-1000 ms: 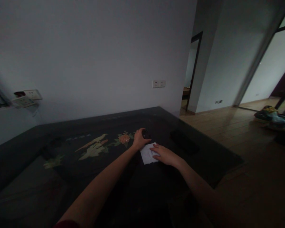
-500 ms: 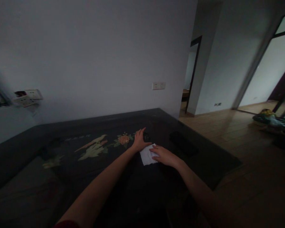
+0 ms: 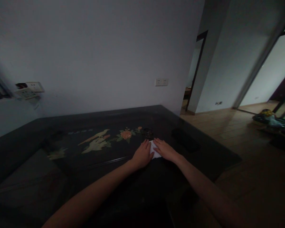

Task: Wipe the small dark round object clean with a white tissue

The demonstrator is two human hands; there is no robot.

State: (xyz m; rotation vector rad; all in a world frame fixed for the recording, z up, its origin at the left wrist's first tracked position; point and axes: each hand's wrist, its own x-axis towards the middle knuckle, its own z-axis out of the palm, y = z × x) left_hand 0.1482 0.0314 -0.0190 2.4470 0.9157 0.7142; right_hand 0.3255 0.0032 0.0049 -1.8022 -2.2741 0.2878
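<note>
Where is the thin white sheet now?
Head view, just right of and below centre: the thin white sheet lies on the glossy black tabletop, between the left hand and right hand, nearer the camera than the dark round object.

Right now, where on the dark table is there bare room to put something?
The table looks bare between the bird-and-flower picture and the wall. Crowded: left hand and right hand on the white paper, the dark round object just beyond, the black oblong object rightward. The near side is too dark to judge.
</note>
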